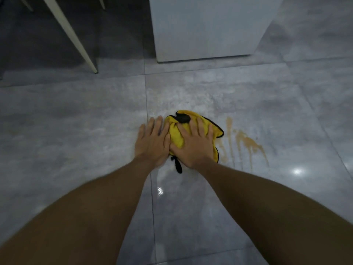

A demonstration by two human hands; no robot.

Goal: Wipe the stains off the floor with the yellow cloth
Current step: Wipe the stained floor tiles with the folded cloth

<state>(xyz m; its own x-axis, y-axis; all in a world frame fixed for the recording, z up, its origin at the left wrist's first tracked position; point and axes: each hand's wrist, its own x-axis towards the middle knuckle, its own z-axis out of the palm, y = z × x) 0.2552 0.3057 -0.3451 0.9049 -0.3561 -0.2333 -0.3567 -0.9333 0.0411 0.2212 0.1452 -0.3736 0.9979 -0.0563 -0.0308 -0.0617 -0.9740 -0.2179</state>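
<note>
A yellow cloth with black trim lies bunched on the grey tiled floor. My right hand presses flat on top of it, fingers spread. My left hand lies flat beside it on the left, its fingers touching the cloth's left edge. An orange-brown stain with streaks running toward me marks the tile just right of the cloth. A faint smeared film shows on the tile beyond the cloth.
A white cabinet stands on the floor straight ahead. A slanted cream furniture leg comes down at the upper left. Light glints off the glossy tile at the right and near my forearms.
</note>
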